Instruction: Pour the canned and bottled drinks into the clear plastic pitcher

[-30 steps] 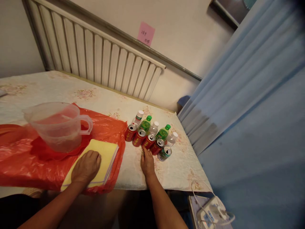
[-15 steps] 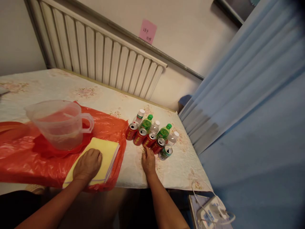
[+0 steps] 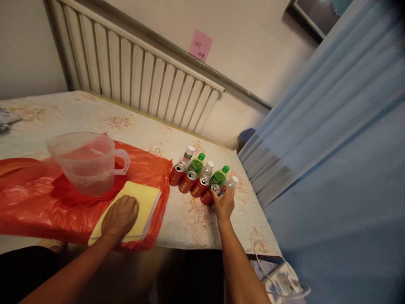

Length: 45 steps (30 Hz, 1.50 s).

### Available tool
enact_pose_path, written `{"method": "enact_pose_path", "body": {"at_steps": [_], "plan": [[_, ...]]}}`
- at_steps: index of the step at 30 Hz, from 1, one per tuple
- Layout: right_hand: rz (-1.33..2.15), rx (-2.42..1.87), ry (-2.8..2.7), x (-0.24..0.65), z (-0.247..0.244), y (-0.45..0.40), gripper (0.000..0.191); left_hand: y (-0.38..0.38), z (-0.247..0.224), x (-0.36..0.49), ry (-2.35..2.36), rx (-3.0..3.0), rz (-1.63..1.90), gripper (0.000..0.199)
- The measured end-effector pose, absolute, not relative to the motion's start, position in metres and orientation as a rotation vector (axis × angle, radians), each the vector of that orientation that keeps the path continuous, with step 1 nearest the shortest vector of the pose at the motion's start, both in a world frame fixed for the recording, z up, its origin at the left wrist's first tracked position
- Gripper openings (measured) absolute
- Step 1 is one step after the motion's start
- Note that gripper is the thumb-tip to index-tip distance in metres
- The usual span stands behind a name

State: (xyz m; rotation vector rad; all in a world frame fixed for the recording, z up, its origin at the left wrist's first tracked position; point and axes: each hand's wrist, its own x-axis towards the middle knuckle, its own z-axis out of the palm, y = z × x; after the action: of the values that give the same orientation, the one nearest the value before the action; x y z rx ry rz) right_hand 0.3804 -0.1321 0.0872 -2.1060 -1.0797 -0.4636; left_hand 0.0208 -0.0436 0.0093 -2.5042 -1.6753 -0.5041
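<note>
My left hand (image 3: 120,214) rests palm down on a folded yellow cloth (image 3: 147,198), its fingers lying loosely on the fabric. At the right end of a front row of drink cans, my right hand (image 3: 225,203) is closed around a green can, which the fingers mostly hide. Its thumb is close to the rim of the nearest red can (image 3: 207,197). More red cans, such as one red can (image 3: 187,184), stand opened to its left. Behind them is a row of plastic bottles, including a green bottle (image 3: 219,176) and a clear bottle (image 3: 207,169).
A clear plastic jug (image 3: 90,164) stands at left on a red plastic bag (image 3: 28,211), over a red dish. A radiator (image 3: 136,76) lines the wall behind the flowered tablecloth (image 3: 177,228). A blue curtain (image 3: 332,160) hangs at right, with a power strip (image 3: 283,283) below.
My right hand has moved right, from the middle red cans to the green can at the end. My left hand stays on the cloth. The view has shifted slightly.
</note>
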Motion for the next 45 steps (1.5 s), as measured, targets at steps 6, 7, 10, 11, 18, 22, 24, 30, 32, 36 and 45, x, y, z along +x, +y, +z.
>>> {"method": "enact_pose_path", "body": {"at_steps": [6, 7, 10, 11, 18, 22, 24, 30, 32, 36, 45], "plan": [[-0.303, -2.300, -1.163, 0.382, 0.087, -0.123, 0.051, -0.043, 0.007, 0.021, -1.660, -2.503, -0.542, 0.030], [-0.287, -2.291, -1.171, 0.382, 0.087, -0.121, 0.052, -0.043, 0.007, 0.021, -1.656, -2.503, -0.549, 0.030], [-0.221, -2.254, -1.188, 0.384, 0.090, -0.120, 0.052, -0.042, 0.006, 0.020, -1.660, -2.496, -0.558, 0.030], [-0.193, -2.242, -1.193, 0.384, 0.092, -0.120, 0.051, -0.042, 0.005, 0.020, -1.664, -2.493, -0.558, 0.030], [-0.275, -2.031, -1.068, 0.370, 0.099, -0.134, 0.043, -0.044, 0.005, 0.022, -1.692, -2.489, -0.575, 0.029], [-0.235, -1.780, -1.059, 0.324, 0.088, -0.147, 0.039, -0.045, 0.006, 0.021, -1.728, -2.530, -0.683, 0.028], [-0.057, -1.687, -1.167, 0.294, 0.082, -0.154, 0.035, -0.044, 0.007, 0.020, -1.742, -2.589, -0.792, 0.027], [0.180, -1.557, -1.243, 0.230, 0.078, -0.166, 0.044, -0.054, 0.020, 0.026, -1.742, -2.621, -0.996, 0.035], [0.126, -1.534, -1.243, 0.221, 0.078, -0.166, 0.053, -0.065, 0.027, 0.031, -1.679, -2.649, -1.077, 0.048], [0.079, -1.545, -1.321, 0.216, 0.069, -0.159, 0.066, -0.085, 0.043, 0.040, -1.689, -2.720, -1.070, 0.064], [0.285, -1.837, -1.471, 0.229, 0.029, -0.135, 0.089, -0.078, 0.044, 0.041, -2.092, -2.756, -0.344, 0.085]]}}
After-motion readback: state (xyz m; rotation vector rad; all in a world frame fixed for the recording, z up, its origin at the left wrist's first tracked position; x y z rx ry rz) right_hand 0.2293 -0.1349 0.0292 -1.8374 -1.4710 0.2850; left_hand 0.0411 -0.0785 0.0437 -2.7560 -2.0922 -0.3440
